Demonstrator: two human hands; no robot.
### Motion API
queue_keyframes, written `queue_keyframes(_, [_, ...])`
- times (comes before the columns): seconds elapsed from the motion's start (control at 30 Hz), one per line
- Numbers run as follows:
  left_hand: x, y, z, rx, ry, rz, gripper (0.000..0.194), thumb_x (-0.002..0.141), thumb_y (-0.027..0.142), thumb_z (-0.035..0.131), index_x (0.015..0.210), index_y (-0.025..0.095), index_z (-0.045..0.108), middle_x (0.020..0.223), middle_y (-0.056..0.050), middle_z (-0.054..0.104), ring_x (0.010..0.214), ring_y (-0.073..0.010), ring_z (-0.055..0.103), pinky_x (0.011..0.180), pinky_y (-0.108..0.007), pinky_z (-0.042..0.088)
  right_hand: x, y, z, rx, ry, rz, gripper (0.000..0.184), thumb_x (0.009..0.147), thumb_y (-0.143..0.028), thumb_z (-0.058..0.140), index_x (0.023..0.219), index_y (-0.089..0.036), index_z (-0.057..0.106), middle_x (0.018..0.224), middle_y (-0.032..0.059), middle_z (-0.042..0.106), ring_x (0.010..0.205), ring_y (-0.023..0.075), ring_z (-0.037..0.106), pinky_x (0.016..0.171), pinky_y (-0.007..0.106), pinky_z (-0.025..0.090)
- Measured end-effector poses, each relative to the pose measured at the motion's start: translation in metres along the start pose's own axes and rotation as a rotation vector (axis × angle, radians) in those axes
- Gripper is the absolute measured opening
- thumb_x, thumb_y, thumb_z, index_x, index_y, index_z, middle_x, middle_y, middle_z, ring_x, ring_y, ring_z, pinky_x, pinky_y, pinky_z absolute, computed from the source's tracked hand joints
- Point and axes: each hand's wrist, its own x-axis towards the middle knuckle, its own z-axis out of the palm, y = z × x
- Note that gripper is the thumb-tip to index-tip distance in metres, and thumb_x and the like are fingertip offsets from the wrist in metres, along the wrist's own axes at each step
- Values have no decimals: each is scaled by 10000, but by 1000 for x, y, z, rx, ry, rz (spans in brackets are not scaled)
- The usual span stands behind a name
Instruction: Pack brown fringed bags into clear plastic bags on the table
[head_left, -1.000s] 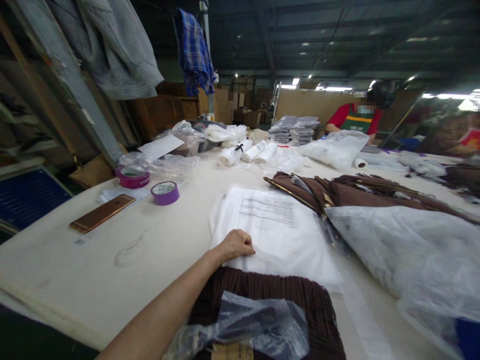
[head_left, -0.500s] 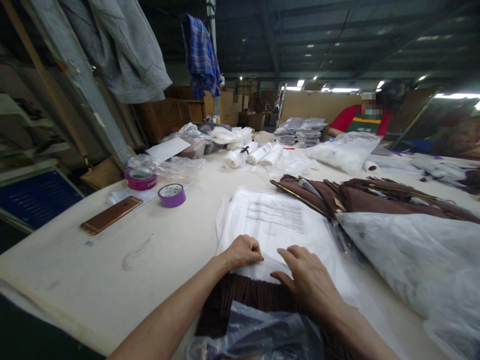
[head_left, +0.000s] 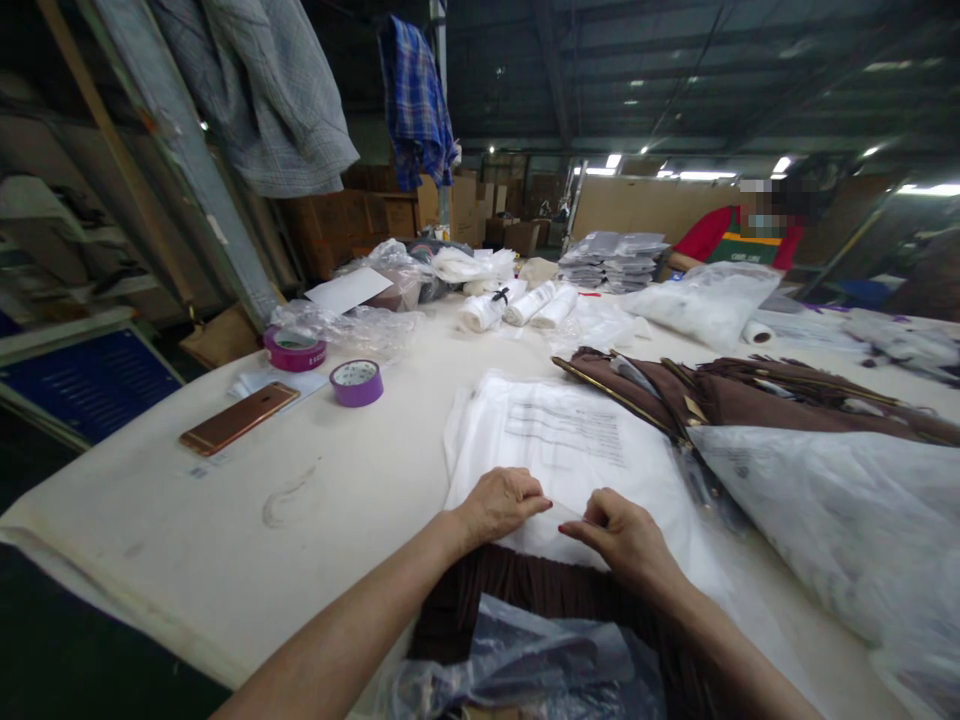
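In front of me lies a white plastic bag [head_left: 555, 440] with printed text on its upper part. My left hand [head_left: 504, 505] is closed in a pinch at the bag's near edge. Beside it, a short gap to the right, my right hand [head_left: 619, 530] pinches the same edge with thumb and bent fingers. A thin strip of plastic stretches between the two. Just below both hands is dark brown gathered fabric [head_left: 517, 578], and a clear plastic wrapper [head_left: 540, 650] covers part of it nearest me.
Brown fabric with gold-edged rods [head_left: 750, 395] and a big translucent bag [head_left: 810, 510] lie at right. A phone [head_left: 240, 418] and tape rolls, one purple [head_left: 356, 384], sit at left. Farther back are white rolls [head_left: 555, 306], stacked grey packs [head_left: 611, 262] and a person in red sleeves.
My right hand has gone from spread fingers to a pinch on the bag's edge. My left hand stays pinched there. The whole view has shifted slightly.
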Motion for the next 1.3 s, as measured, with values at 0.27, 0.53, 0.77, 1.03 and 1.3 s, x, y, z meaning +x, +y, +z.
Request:
queue_keyframes(0.27, [-13, -9, -14, 328, 73, -29, 241, 738, -1, 394, 777, 117, 601, 838, -112, 605, 837, -224, 541, 762, -360, 408, -6, 13, -8, -137, 137, -181, 214, 812, -305, 456, 634, -196, 503, 666, 17, 549, 623, 155, 490, 591, 270, 341])
queue_keyframes(0.53, [-31, -32, -39, 468, 239, -105, 289, 757, -24, 358, 813, 126, 599, 817, -90, 586, 826, -201, 520, 767, -316, 444, -14, 50, -18, -823, 420, -409, 201, 746, -20, 420, 724, -174, 547, 684, 55, 571, 631, 195, 486, 627, 295, 317])
queue_keyframes(0.77, [-48, -38, -38, 471, 366, -96, 274, 793, 21, 366, 789, 153, 606, 796, -73, 586, 808, -193, 524, 758, -322, 453, -26, 63, -29, -826, 477, -401, 162, 736, -45, 469, 763, -174, 563, 741, 63, 578, 671, 215, 491, 648, 301, 327])
queue_keyframes(1.03, [-57, -42, -42, 266, 484, -181, 247, 750, 24, 388, 761, 169, 587, 802, -70, 588, 845, -202, 518, 805, -329, 433, -30, 80, -27, -855, 463, -346, 192, 723, -21, 436, 810, -155, 541, 643, 39, 557, 595, 199, 516, 585, 291, 348])
queue_keyframes(1.3, [-65, -54, -29, -335, 681, -636, 111, 667, 109, 535, 583, 178, 510, 553, 12, 520, 630, -163, 551, 564, -249, 411, -36, 77, -27, 117, 511, 189, 89, 684, -229, 481, 742, -206, 544, 637, 18, 569, 545, 170, 517, 551, 311, 398])
